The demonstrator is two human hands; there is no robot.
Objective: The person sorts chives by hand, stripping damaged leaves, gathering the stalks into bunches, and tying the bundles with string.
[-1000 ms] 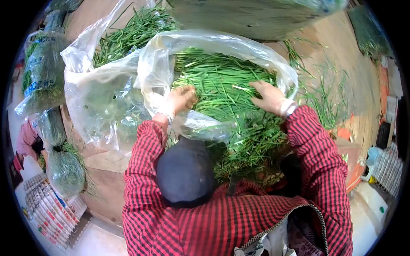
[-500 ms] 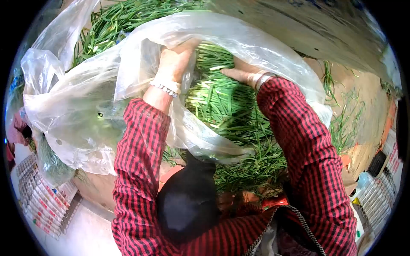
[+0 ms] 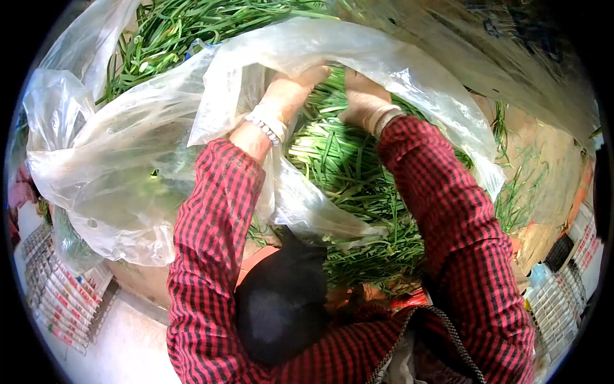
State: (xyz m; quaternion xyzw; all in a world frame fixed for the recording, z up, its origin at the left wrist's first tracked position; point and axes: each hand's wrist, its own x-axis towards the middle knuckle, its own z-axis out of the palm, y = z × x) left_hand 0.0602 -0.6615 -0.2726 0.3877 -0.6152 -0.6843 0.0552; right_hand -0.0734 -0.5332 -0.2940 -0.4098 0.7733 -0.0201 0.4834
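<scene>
Counting two hands here: left hand (image 3: 295, 89) and right hand (image 3: 366, 99), both reaching into one open clear bag (image 3: 288, 48). Near each other but apart, with a narrow strip of green stalks (image 3: 339, 144) in between. Fingers partly hidden by plastic and stalks, so can't tell if clamped on anything. Stalks lying in the bag mouth, right under both hands. Can also spot one more pile of greens (image 3: 173, 41) at upper left, beside loose clear plastic (image 3: 121, 185). Also seeing one small bag (image 3: 71, 246) at lower left with greens inside, one big plastic-covered bundle (image 3: 492, 61) at upper right, and scattered strands (image 3: 521, 192) below.
</scene>
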